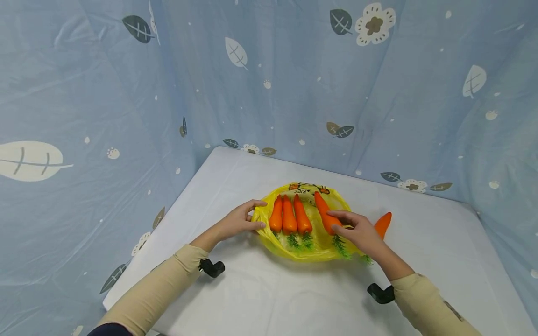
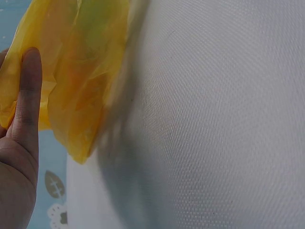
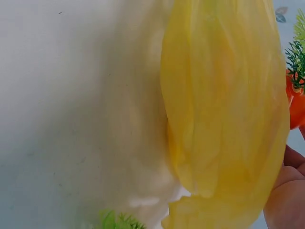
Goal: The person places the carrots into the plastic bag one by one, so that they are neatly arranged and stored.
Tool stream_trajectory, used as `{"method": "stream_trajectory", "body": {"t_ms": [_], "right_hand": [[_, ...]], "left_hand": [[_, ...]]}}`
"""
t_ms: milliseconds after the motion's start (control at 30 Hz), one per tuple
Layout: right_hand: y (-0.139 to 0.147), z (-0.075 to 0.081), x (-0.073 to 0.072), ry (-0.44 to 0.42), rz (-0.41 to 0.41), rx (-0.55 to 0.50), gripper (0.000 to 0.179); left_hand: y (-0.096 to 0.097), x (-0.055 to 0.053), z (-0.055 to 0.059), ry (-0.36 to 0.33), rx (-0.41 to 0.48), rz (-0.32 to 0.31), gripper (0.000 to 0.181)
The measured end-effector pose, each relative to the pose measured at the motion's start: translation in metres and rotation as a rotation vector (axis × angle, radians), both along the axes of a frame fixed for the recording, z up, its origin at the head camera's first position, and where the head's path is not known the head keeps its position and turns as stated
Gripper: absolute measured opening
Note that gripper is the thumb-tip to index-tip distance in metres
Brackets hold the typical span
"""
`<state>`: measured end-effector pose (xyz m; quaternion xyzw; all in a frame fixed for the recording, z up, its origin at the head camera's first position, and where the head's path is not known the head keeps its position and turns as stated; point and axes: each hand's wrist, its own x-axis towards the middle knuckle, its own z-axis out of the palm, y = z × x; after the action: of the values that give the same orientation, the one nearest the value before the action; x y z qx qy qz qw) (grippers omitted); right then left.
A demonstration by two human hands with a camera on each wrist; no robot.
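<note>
A yellow plastic bag (image 1: 321,252) lies on the white table with its mouth spread wide. Side by side within it are three orange carrots (image 1: 289,217) with green tops. My left hand (image 1: 235,221) pinches the bag's left edge; in the left wrist view one finger (image 2: 29,100) lies along the yellow plastic. Over the bag's right part, my right hand (image 1: 359,231) grips another carrot (image 1: 325,212) near its leafy end, tip pointing away. One more carrot (image 1: 382,224) rests to the right, partly hidden by the right hand. The bag's side fills much of the right wrist view.
The white table (image 1: 277,298) extends around the bag on all sides. Blue curtains (image 1: 290,93) with leaf and flower prints stand behind it and to the left. Black wrist mounts (image 1: 212,268) stick out from both sleeves, low over the table.
</note>
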<state>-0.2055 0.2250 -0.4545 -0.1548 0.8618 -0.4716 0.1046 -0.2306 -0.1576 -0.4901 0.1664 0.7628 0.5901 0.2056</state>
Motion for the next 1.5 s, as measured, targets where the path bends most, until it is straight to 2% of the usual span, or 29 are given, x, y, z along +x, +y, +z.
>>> {"method": "stream_trajectory", "body": {"t_ms": [700, 967, 1500], "right_hand": [[-0.020, -0.012, -0.022, -0.059, -0.042, 0.077, 0.043], [-0.026, -0.016, -0.030, -0.055, -0.034, 0.086, 0.044], [-0.031, -0.028, -0.040, -0.111, -0.004, 0.076, 0.041]], "left_hand": [[0.001, -0.001, -0.004, 0.009, -0.005, -0.003, 0.069], [0.001, -0.001, -0.004, -0.005, 0.011, -0.008, 0.070], [0.001, -0.001, -0.004, -0.006, 0.003, -0.002, 0.070]]}}
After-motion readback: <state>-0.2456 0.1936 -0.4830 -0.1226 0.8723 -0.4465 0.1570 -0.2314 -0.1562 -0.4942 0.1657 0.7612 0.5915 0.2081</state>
